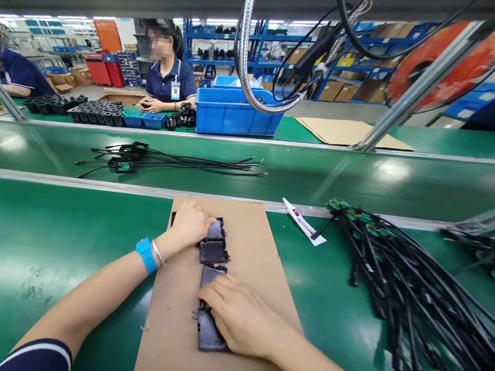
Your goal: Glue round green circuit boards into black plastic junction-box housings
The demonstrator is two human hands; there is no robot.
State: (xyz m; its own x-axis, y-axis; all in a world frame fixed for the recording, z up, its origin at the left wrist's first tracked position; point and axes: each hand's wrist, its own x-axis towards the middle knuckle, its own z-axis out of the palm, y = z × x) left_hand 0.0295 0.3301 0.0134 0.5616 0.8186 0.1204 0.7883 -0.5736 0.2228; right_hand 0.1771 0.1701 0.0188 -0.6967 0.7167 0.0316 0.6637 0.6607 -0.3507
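Several shallow black plastic housings lie in a column on a sheet of brown cardboard (171, 334). At the far end my left hand (189, 224) is closed on a black housing, its thumb at the edge of the top housing (218, 229). A dark edge shows left of those fingers; the rest is hidden under the hand. Below it another housing (214, 251) lies untouched. My right hand (241, 313) curls over the two nearer ones, fingers gripping the upper housing (213, 274). Its palm partly covers the lowest housing (209, 334).
Right of the cardboard lie a white tube (302, 221) and a big bundle of black cables (382, 272) with green boards. Wired housings (124, 165) sit on the strip beyond. Farther back are a blue bin (239, 117) and two seated co-workers. A metal hose (244, 44) hangs overhead.
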